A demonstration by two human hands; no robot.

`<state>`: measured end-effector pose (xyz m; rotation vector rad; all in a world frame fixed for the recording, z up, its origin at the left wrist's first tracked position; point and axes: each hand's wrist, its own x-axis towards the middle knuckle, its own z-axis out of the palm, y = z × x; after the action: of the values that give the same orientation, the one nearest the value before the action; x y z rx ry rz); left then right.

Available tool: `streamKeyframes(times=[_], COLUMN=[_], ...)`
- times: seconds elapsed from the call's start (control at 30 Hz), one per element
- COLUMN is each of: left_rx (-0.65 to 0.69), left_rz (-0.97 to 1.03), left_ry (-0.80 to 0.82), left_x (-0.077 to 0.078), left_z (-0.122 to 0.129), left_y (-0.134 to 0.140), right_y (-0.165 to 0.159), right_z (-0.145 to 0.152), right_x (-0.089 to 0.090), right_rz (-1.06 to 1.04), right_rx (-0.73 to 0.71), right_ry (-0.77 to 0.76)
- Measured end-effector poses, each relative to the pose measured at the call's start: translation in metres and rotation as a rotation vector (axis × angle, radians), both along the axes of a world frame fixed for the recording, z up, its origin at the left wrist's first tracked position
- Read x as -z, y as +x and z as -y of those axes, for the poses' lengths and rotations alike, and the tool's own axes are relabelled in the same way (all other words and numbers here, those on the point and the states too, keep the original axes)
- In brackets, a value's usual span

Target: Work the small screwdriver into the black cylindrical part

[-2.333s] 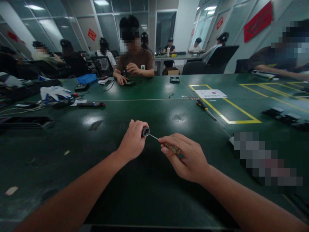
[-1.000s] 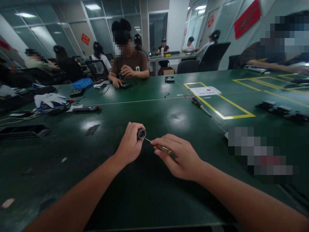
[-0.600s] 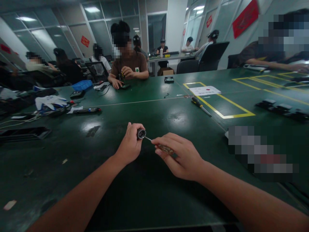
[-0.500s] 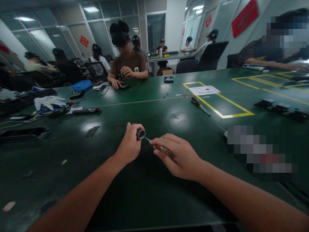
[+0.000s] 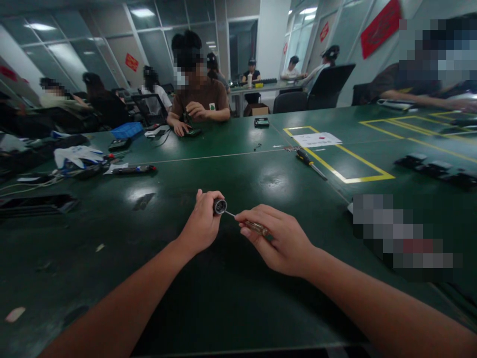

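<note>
My left hand (image 5: 203, 221) is closed around a dark cylindrical part (image 5: 220, 206), whose round, ringed end faces me. Its inside is too small to make out, and my fingers hide most of its body. In my right hand (image 5: 281, 238) a small screwdriver (image 5: 256, 227) with a see-through amber handle is gripped between thumb and fingers. Its thin metal shaft points left and up, with the tip at the lower right rim of the cylinder. Whether the tip touches the rim or reaches inside, I cannot tell. Both hands are held above the green table (image 5: 238, 308).
A yellow-and-black screwdriver (image 5: 305, 158) lies ahead on the right, near a paper sheet (image 5: 318, 139). White gloves (image 5: 78, 156) and a dark pen-like tool (image 5: 134, 170) lie on the left. Black parts (image 5: 436, 169) stand at right. A person (image 5: 201, 102) works across the table.
Both hands keep their grips and nearly the same pose. The cylinder's end and the screwdriver appear shifted very slightly to the right, along with the whole view.
</note>
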<state>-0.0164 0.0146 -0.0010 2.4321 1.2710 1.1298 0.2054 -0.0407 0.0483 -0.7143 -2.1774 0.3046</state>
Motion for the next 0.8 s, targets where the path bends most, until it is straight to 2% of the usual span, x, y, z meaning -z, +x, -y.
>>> streamKeyframes(times=[0.8], left_rx=[-0.003], left_rz=[-0.051], left_ry=[0.003], left_x=[0.002], left_z=[0.0], left_y=[-0.0011], right_y=[0.0002], right_z=[-0.0005], right_x=[-0.0026], right_rz=[0.002], right_rx=[0.02], right_ry=[-0.01])
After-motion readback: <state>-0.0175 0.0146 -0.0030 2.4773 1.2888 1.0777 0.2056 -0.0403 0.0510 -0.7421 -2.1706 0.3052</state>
